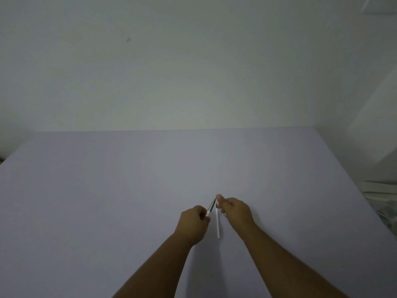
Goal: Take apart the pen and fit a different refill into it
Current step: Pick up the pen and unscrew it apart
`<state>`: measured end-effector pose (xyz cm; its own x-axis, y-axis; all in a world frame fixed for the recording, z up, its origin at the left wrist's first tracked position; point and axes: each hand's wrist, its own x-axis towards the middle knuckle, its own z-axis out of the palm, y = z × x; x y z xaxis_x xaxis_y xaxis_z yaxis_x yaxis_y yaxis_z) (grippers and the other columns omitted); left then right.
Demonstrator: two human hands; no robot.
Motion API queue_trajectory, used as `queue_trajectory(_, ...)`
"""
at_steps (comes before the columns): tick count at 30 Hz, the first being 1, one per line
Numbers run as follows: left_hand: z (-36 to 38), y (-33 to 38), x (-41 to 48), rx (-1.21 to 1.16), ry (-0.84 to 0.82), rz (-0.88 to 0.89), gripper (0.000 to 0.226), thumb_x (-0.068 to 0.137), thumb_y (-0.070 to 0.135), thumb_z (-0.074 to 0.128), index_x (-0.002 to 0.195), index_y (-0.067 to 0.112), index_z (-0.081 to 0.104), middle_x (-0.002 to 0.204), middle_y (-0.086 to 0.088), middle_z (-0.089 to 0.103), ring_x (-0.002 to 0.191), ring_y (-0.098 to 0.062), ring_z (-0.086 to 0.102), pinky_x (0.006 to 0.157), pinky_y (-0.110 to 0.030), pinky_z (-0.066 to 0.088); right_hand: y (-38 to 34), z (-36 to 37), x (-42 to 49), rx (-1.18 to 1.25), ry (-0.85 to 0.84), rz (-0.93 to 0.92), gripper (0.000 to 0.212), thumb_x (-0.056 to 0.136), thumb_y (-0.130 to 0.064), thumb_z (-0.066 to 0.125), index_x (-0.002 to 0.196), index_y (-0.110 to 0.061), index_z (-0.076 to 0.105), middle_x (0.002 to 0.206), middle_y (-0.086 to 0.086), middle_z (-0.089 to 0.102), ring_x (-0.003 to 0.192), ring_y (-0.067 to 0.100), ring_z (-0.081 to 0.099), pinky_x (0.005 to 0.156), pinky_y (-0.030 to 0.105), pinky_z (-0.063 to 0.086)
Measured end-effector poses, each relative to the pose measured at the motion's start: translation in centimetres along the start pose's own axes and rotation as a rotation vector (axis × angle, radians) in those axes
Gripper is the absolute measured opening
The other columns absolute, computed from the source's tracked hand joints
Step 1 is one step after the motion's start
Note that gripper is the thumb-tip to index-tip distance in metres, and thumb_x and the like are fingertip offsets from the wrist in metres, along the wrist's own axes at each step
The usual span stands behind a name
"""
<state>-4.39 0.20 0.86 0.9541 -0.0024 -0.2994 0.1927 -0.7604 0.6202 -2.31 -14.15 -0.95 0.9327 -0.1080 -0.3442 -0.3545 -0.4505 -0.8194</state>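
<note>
My left hand (194, 220) is closed around a slim grey pen (211, 208), whose dark front end sticks up and to the right out of the fist. My right hand (235, 211) pinches that front end with thumb and forefinger near the tip. A thin white refill (217, 224) lies on the lilac table (107, 201) between the two hands, pointing away from me, its dark tip at the far end by my right fingers. A small pale part shows under my right hand; I cannot tell what it is.
The lilac tabletop runs to a white wall at the back. At the right edge lies a crumpled pale cloth or plastic (382, 203). A white surface stands at the far right.
</note>
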Motion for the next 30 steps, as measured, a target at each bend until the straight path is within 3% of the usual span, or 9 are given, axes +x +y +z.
queue_trajectory(4, 0.0, 0.7, -0.3, 0.024, -0.013, 0.014, 0.021, 0.094, 0.024, 0.05, 0.106, 0.011, 0.061, 0.102, -0.007, 0.068, 0.075, -0.011, 0.051, 0.052, -0.01, 0.03, -1.1, 0.5, -0.7, 0.081, -0.106, -0.005, 0.034, 0.082, -0.04, 0.067, 0.066, -0.011, 0.057, 0.067, 0.004, 0.057, 0.064, 0.017, 0.051, 0.067, 0.034, 0.044)
queue_trajectory(10, -1.2, 1.3, -0.7, -0.023, -0.065, 0.036, 0.024, 0.095, 0.018, 0.046, 0.107, 0.01, 0.065, 0.104, -0.007, 0.071, 0.088, -0.017, 0.061, 0.072, -0.021, 0.04, -1.7, -0.5, -1.0, 0.33, -0.204, -0.009, 0.01, 0.086, -0.019, 0.063, 0.079, -0.015, 0.068, 0.073, -0.003, 0.063, 0.067, 0.009, 0.055, 0.066, 0.022, 0.045)
queue_trajectory(12, -1.4, 1.5, -0.7, -0.011, -0.06, 0.053, 0.023, 0.094, 0.019, 0.047, 0.102, 0.011, 0.067, 0.102, -0.007, 0.071, 0.08, -0.013, 0.057, 0.067, -0.018, 0.038, -1.8, -0.7, -1.1, 0.408, -0.223, 0.036, 0.009, 0.086, -0.02, 0.064, 0.082, -0.014, 0.069, 0.075, 0.0, 0.064, 0.07, 0.012, 0.054, 0.069, 0.026, 0.045)
queue_trajectory(15, -1.5, 1.6, -0.8, -0.001, -0.046, 0.065, 0.022, 0.093, 0.019, 0.048, 0.101, 0.012, 0.067, 0.101, -0.005, 0.071, 0.076, -0.01, 0.053, 0.055, -0.012, 0.033, -2.1, -1.0, -1.2, 0.388, -0.174, 0.103, 0.019, 0.083, -0.03, 0.068, 0.074, -0.014, 0.067, 0.064, -0.003, 0.06, 0.062, 0.012, 0.051, 0.059, 0.023, 0.042)
queue_trajectory(18, -1.5, 1.8, -0.9, 0.02, -0.043, 0.069, 0.022, 0.093, 0.02, 0.048, 0.101, 0.011, 0.067, 0.101, -0.006, 0.071, 0.07, -0.006, 0.05, 0.051, -0.008, 0.028, -2.2, -1.1, -1.1, 0.382, -0.176, 0.064, 0.013, 0.083, -0.019, 0.068, 0.071, -0.013, 0.067, 0.063, 0.0, 0.059, 0.06, 0.013, 0.05, 0.06, 0.024, 0.044)
queue_trajectory(21, -1.6, 1.9, -1.0, 0.021, -0.031, 0.059, 0.022, 0.093, 0.02, 0.049, 0.103, 0.011, 0.067, 0.102, -0.006, 0.07, 0.073, -0.009, 0.051, 0.054, -0.012, 0.031, -2.4, -1.4, -1.1, 0.46, -0.242, 0.053, 0.011, 0.086, -0.005, 0.061, 0.083, -0.012, 0.07, 0.077, 0.005, 0.064, 0.067, 0.013, 0.054, 0.067, 0.025, 0.046)
queue_trajectory(23, -1.7, 1.9, -1.0, 0.011, -0.027, 0.052, 0.022, 0.093, 0.02, 0.049, 0.104, 0.011, 0.066, 0.103, -0.006, 0.07, 0.076, -0.011, 0.052, 0.056, -0.014, 0.033, -2.5, -1.5, -1.2, 0.475, -0.23, 0.087, 0.006, 0.084, -0.014, 0.066, 0.08, -0.011, 0.069, 0.075, 0.006, 0.063, 0.067, 0.014, 0.053, 0.065, 0.026, 0.046)
queue_trajectory(25, -1.7, 2.1, -1.0, 0.008, -0.028, 0.056, 0.022, 0.094, 0.02, 0.049, 0.104, 0.011, 0.065, 0.103, -0.007, 0.07, 0.076, -0.011, 0.052, 0.058, -0.015, 0.035, -2.3, -1.5, -1.1, 0.42, -0.176, 0.112, 0.018, 0.081, -0.024, 0.071, 0.072, -0.008, 0.067, 0.065, 0.003, 0.059, 0.059, 0.014, 0.05, 0.06, 0.026, 0.045)
queue_trajectory(30, -1.6, 2.2, -1.0, 0.011, -0.009, 0.053, 0.022, 0.093, 0.021, 0.049, 0.105, 0.012, 0.065, 0.102, -0.007, 0.069, 0.075, -0.013, 0.053, 0.059, -0.017, 0.036, -2.5, -1.7, -1.0, 0.505, -0.212, 0.091, 0.01, 0.085, -0.005, 0.062, 0.079, -0.009, 0.069, 0.077, 0.009, 0.064, 0.065, 0.015, 0.053, 0.064, 0.024, 0.046)
